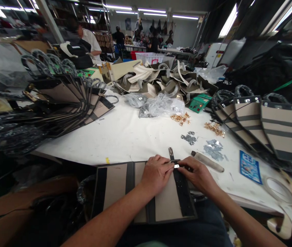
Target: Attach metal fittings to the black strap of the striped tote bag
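- Hands: the left hand (156, 174) is curling narrowly over a black strap (184, 197), with its fingers pressing down near a small silver clip (176, 166); the right hand (196, 175) is coming in from the right and pinching the same spot, so both hands are holding the strap and the clip between them.
- Work piece: the strap is lying along a beige-and-black canvas bag panel (115, 188), which is resting at the near edge of a white worktable (125, 137), in front of the person; its free tip is pointing toward the far side.
- Handling: pinching close to the clip from both sides appears to be the sound way of working, since it is keeping the strap from twisting; keeping the strap square to the panel's edge and the clip flat also looks important for a neat result.
- Nearby: a grey cylindrical rod (207, 162) is lying just right of the right hand; brass fittings (180, 119) and silver metal pieces (189, 138) are scattering across the far middle of the table.
- Around: stacked bag panels with handles (58, 99) are leaning at the left; more panels (286, 128) are lying at the right, beside a blue card (250, 167); a co-worker (91, 43) is standing at the far left.
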`<action>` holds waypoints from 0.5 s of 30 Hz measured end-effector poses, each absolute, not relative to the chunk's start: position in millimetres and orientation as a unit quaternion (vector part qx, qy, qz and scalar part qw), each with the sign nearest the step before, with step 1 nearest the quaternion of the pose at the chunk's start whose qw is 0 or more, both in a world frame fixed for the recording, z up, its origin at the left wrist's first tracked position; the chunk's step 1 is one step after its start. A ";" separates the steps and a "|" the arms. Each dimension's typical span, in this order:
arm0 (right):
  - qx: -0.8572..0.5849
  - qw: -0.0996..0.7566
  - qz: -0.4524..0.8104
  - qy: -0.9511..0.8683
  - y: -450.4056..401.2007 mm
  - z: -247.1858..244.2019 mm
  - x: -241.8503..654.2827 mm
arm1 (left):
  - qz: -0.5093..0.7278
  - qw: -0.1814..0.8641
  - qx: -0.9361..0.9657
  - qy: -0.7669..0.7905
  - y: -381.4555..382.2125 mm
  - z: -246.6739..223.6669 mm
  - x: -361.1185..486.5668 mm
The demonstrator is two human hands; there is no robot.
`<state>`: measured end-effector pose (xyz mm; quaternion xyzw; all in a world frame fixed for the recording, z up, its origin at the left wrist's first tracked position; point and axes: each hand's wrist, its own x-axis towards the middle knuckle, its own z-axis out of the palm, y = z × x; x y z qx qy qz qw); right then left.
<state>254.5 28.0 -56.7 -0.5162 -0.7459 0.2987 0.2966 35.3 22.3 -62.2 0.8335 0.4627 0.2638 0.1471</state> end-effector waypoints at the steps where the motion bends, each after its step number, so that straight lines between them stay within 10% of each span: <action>1: -0.514 0.300 0.297 -0.746 27.8 -56.9 255.0 | 0.265 0.148 0.832 0.464 22.4 -62.1 35.2; 15: -0.531 0.229 0.256 -0.775 24.8 -54.7 250.7 | 0.269 0.171 0.820 0.476 25.5 -60.3 35.3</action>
